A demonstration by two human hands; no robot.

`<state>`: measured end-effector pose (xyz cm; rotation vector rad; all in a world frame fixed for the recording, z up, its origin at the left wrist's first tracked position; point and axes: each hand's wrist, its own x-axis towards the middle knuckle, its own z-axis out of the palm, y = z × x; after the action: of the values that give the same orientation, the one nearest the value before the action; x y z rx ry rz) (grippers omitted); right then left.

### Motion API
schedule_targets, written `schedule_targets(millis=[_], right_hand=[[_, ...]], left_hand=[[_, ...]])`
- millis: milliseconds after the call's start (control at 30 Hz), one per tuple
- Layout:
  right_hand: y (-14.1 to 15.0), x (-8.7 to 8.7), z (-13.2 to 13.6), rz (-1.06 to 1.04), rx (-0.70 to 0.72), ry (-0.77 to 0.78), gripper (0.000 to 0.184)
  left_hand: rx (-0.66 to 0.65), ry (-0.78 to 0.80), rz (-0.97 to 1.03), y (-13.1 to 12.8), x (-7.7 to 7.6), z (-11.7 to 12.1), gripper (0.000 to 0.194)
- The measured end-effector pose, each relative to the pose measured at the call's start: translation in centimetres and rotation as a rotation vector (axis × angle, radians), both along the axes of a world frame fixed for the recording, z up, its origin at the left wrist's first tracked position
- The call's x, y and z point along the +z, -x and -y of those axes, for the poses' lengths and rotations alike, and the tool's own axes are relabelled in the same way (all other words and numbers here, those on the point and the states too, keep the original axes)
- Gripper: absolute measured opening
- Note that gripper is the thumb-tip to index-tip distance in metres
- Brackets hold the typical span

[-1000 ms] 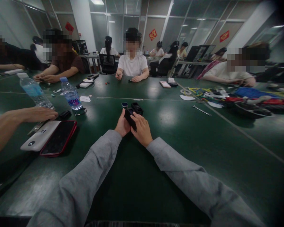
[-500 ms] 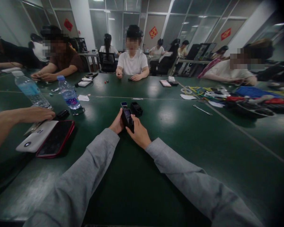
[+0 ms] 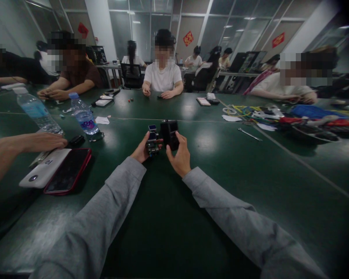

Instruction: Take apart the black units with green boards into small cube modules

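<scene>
My left hand [image 3: 142, 150] is closed around a small circuit board with little screens [image 3: 152, 144], its bare electronics showing on the lower part. Just right of it, my right hand [image 3: 179, 155] grips a black plastic housing [image 3: 169, 135] between thumb and fingers. The housing is tipped up above the green table, close to the board but apart from its upper end. Whatever lies behind the housing is hidden.
On the left another person's hand [image 3: 46, 141] rests by a white power bank [image 3: 43, 170] and a red-cased phone [image 3: 68, 170]. Two water bottles [image 3: 85, 116] stand beyond. Rightward lie a wrench [image 3: 250, 134] and a heap of cables [image 3: 267, 112]. Other people sit around the green table [image 3: 221, 186].
The black housing has come away from the board and moved rightward in my right hand, exposing the electronics in my left. The separate black case behind can no longer be made out.
</scene>
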<state>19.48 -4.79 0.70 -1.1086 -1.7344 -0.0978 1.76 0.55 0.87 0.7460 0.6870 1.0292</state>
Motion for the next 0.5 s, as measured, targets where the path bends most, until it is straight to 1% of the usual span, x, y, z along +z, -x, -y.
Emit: schedule_targets(millis=[67, 100, 233, 300, 400, 500], right_hand=[[-1.6, -0.3, -1.5, 0.020, -0.044, -0.034, 0.059], [-2.5, -0.5, -2.3, 0.024, -0.073, -0.038, 0.059], [-5.5, -1.5, -5.1, 0.002, -0.193, 0.030, 0.055], [-6.2, -2.0, -6.1, 0.000, -0.227, 0.087, 0.055], [-6.5, -2.5, -7.3, 0.022, -0.250, 0.187, 0.055], [-6.4, -2.8, -8.4, 0.062, -0.265, 0.262, 0.053]], left_hand=[[0.034, -0.006, -0.004, 0.9, 0.0, -0.6, 0.061], [0.074, -0.010, -0.008, 1.4, -0.1, -1.0, 0.061], [0.297, -0.051, -0.088, 3.0, -0.9, -3.0, 0.057], [0.354, -0.098, -0.167, 3.3, -1.4, -4.1, 0.055], [0.428, -0.142, -0.289, 3.3, -2.1, -5.4, 0.054], [0.529, -0.198, -0.451, 3.2, -2.5, -6.6, 0.059]])
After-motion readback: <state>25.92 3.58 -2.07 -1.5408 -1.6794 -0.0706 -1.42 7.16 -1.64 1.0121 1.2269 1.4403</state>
